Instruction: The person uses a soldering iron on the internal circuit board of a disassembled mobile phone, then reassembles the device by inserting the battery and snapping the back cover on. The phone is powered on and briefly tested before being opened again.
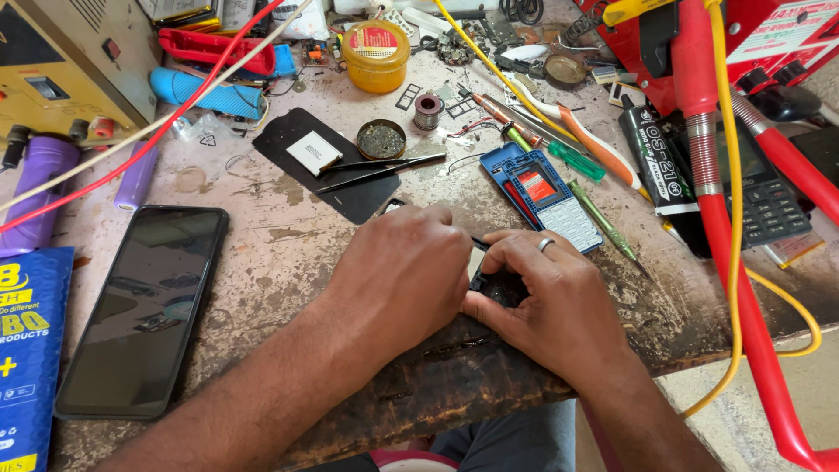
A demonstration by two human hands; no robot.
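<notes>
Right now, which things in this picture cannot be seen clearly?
Head view:
- Small black part: mostly covered by the left hand and right hand; its kind is unclear.
- Thin tool: only its tip shows.
- Blue package: cut off by the left edge.

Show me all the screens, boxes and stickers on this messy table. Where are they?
Smartphone: left, flat, dark screen off.
Blue package: far left edge, yellow print.
Yellow jar: top middle, red round lid label.
Black tube: right, white print.
Red box: top right, white label.
Keypad phone: right, black.
</notes>
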